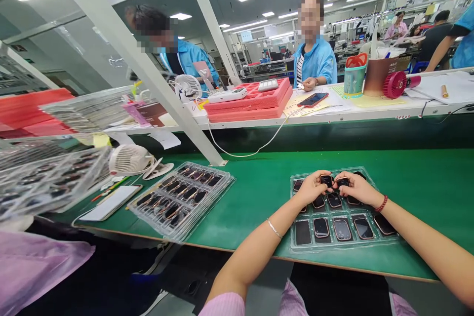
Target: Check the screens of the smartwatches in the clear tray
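Observation:
Both hands are over a clear plastic tray (296, 244) of dark watch-like units on the green bench. My left hand (313, 188) pinches a small dark square unit (326, 180) between thumb and fingers. Close beside it, my right hand (357, 188) grips a similar dark unit (342, 182). Under and around the hands, more units lie in the tray's pockets, among them one with a lighter screen (342, 229). The front-left pocket (302, 232) holds no unit.
Stacked trays of units (181, 192) stand left of centre, with a white fan (131, 159) and a white tablet-like object (111, 202) beyond. A slanted white post (185, 123) meets the bench. Red foam trays (248, 103) and a phone (313, 99) lie on the shelf; people stand behind.

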{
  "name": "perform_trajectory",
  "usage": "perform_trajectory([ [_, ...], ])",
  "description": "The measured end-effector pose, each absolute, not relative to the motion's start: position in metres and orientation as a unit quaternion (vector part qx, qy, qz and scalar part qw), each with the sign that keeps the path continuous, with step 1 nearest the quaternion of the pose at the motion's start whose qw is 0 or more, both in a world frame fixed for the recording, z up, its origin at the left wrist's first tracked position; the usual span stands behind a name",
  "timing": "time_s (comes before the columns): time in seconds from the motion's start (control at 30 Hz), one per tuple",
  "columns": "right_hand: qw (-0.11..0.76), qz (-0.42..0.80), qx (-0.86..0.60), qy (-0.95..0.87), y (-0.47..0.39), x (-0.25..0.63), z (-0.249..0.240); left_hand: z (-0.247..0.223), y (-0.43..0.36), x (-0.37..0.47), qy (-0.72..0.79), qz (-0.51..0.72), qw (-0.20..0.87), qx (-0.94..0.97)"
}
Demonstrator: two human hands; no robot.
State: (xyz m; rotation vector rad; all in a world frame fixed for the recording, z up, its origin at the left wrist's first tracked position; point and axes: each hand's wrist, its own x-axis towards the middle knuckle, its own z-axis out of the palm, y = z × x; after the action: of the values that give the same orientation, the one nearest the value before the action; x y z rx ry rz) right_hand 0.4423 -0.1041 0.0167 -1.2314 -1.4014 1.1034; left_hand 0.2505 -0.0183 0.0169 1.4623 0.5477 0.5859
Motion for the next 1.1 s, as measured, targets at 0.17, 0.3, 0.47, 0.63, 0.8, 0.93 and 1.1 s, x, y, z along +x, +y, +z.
perform_trajectory([
  [0.17, 0.459, 0.443, -0.509, -0.577, -0.1036, 0.4422, 0.0180, 0.0163, -0.0168, 0.2512, 0.243, 0.257, 0.670, 0.652],
  [0.3, 0.457, 0.445, -0.515, -0.573, -0.1028, 0.4431, 0.0171, 0.0154, -0.0161, 0.2514, 0.244, 0.260, 0.669, 0.653],
  [0.47, 0.461, 0.453, -0.510, -0.567, -0.1022, 0.4428, 0.0160, 0.0167, -0.0167, 0.2508, 0.239, 0.263, 0.671, 0.650],
  [0.63, 0.467, 0.452, -0.510, -0.564, -0.1019, 0.4421, 0.0149, 0.0175, -0.0167, 0.2500, 0.239, 0.263, 0.673, 0.648],
  [0.8, 0.472, 0.453, -0.505, -0.563, -0.1016, 0.4417, 0.0143, 0.0167, -0.0159, 0.2501, 0.238, 0.261, 0.674, 0.649],
  [0.93, 0.467, 0.456, -0.502, -0.567, -0.1016, 0.4422, 0.0153, 0.0170, -0.0154, 0.2509, 0.248, 0.261, 0.671, 0.648],
  [1.1, 0.468, 0.459, -0.504, -0.562, -0.1017, 0.4427, 0.0171, 0.0174, -0.0155, 0.2508, 0.248, 0.260, 0.667, 0.653],
])
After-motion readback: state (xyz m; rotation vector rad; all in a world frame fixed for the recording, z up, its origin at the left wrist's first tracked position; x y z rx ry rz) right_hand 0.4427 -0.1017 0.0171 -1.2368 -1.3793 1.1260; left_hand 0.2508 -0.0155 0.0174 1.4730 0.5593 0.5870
